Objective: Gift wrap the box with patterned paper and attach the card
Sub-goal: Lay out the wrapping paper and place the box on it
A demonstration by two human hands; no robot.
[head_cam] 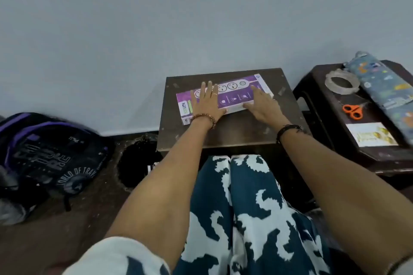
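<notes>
A flat purple and white box (232, 94) printed with a power strip lies on a small dark table (234, 129) in front of me. My left hand (206, 102) rests flat on the box's left half with straight fingers. My right hand (260, 102) lies flat on its right half, fingers extended over the near edge. On a second dark table (330, 105) to the right lie a roll of blue patterned paper (380, 85), a white card with gold print (372, 134), a roll of clear tape (342, 81) and orange scissors (352, 111).
A black and purple backpack (49, 158) sits on the floor at the left. A black object (136, 163) lies beside the table's left leg. A pale wall stands right behind both tables. My patterned lap is under the table's near edge.
</notes>
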